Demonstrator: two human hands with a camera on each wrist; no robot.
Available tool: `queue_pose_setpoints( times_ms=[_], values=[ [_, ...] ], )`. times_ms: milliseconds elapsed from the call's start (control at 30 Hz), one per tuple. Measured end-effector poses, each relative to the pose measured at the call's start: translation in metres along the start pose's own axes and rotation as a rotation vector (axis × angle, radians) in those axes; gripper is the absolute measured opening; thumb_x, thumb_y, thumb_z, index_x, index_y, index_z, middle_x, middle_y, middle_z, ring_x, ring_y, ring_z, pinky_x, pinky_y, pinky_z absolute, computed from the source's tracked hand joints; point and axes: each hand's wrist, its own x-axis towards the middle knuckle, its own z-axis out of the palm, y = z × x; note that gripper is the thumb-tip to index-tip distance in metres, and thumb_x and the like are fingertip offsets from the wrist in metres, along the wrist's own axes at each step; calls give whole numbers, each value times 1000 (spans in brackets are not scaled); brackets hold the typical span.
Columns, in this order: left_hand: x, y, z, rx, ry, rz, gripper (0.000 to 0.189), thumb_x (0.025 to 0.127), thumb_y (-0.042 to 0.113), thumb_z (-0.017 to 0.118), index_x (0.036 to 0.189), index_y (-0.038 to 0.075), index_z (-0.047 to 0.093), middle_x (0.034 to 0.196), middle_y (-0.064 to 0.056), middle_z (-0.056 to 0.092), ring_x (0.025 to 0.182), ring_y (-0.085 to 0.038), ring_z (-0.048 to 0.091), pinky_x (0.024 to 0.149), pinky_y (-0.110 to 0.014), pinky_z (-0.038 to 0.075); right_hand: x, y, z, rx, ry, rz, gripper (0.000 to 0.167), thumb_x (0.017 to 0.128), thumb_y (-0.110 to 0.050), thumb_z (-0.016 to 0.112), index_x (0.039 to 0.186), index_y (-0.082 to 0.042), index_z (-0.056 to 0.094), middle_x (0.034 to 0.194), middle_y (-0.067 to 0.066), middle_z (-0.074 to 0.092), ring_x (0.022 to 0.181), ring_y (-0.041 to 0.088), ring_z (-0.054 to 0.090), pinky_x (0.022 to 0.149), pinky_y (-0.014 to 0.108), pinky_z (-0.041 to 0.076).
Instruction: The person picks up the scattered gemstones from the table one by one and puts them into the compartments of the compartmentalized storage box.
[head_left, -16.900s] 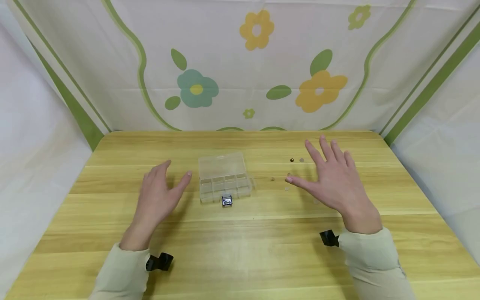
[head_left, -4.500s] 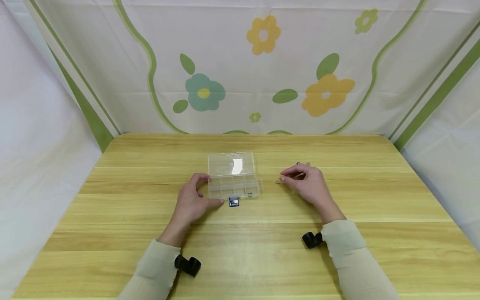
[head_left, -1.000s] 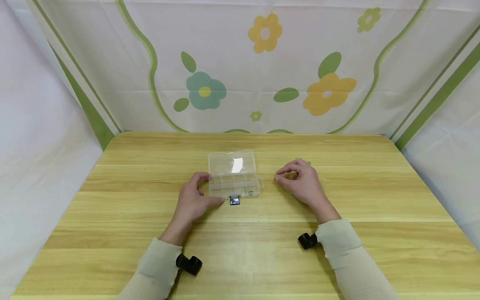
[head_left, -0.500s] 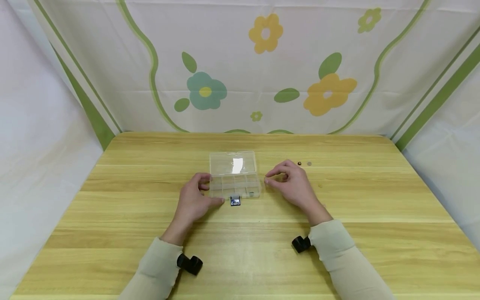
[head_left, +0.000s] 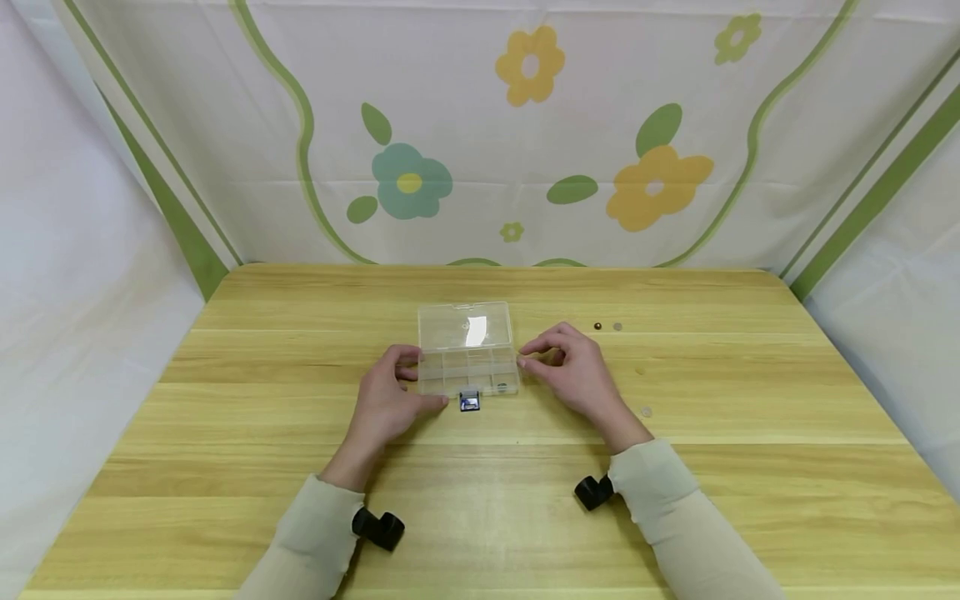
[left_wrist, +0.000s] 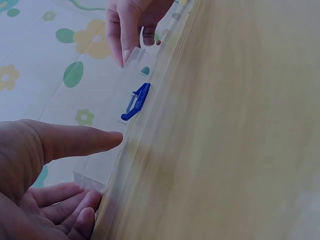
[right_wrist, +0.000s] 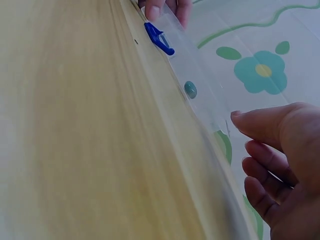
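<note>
The left hand (head_left: 384,402) grips the clear plastic box (head_left: 456,360), fingers curled at its left end, thumb along its near edge. The right hand (head_left: 576,377) is half-curled, fingertips at the box's right end; whether they pinch anything cannot be told. The blue latch (head_left: 469,402) sits at the near edge, a teal piece (right_wrist: 190,90) inside at right. Farther right lie a dark bead (head_left: 597,326) and a grey disc (head_left: 618,327).

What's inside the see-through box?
A small shiny green piece sits inside the clear box, near the front right corner. I can't make out anything else. The right hand covers a bit of its right edge and the blue latch some of the front, hiding what's behind them.
</note>
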Motion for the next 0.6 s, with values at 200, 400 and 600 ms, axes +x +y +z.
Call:
queue_pose_setpoints(
  times_ms=[200, 400, 600],
  values=[
    [1, -1, 1, -19, -2, -16, 78, 76, 5, 94, 145, 6, 57, 142, -15, 65, 124, -33, 60, 103, -49, 51, -1, 2, 5, 33, 24, 11, 9, 94, -23, 85, 103, -21, 84, 108, 0, 70, 87, 19, 58, 76, 28, 49],
    [1, -1, 2, -18, 0, -17, 78, 76, 5, 94, 145, 6, 57, 141, -15, 65, 123, -33, 60, 103, -48, 51, -2, 2, 7, 68, 31, 20, 11, 94, -24, 85, 104, -20, 84, 108, 2, 70, 89, 20, 62, 77, 29, 51],
    [1, -1, 3, -11, 2, -17, 78, 77, 6, 94, 145, 7, 57, 141, -14, 65, 123, -32, 59, 102, -48, 51, -1, 1, 8, 90, 21, 30, 12, 94, -26, 85, 105, -20, 84, 110, 2, 71, 92, 20, 64, 80, 30, 53]
  ],
)
